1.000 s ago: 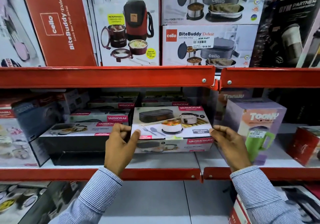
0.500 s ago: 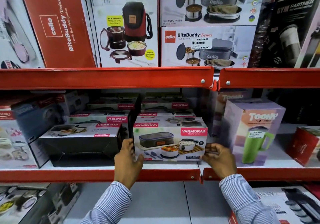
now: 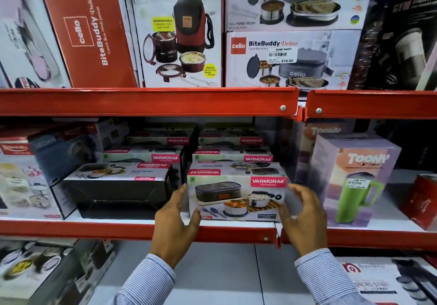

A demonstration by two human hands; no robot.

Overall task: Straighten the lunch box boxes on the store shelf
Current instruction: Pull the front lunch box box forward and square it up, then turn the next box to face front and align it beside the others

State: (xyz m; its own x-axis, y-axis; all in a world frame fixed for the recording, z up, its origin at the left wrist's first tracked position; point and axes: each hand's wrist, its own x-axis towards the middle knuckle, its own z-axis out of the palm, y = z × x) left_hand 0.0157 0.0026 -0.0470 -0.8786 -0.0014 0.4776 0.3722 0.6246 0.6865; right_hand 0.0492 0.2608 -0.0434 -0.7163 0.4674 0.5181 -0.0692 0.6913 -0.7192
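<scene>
A white Varmora lunch box box (image 3: 236,196) stands upright at the front of the middle shelf (image 3: 142,230), its picture side facing me. My left hand (image 3: 176,222) holds its lower left corner, thumb on the front and fingers along the side. My right hand (image 3: 303,219) hovers at the box's right edge with fingers spread and slightly blurred, the thumb just over the lower right corner. More Varmora boxes (image 3: 234,160) lie stacked flat behind it. To the left, another Varmora box (image 3: 118,191) lies with its black underside facing forward.
A purple Toony mug box (image 3: 350,179) stands just right of my right hand, and a red box (image 3: 423,200) sits further right. Cello lunch box boxes (image 3: 290,59) fill the upper shelf. Other boxes crowd the far left and the shelf below.
The Varmora box, held tilted with its picture side up, has been turned upright and set down at the shelf front. My right hand has loosened and opened off its right edge.
</scene>
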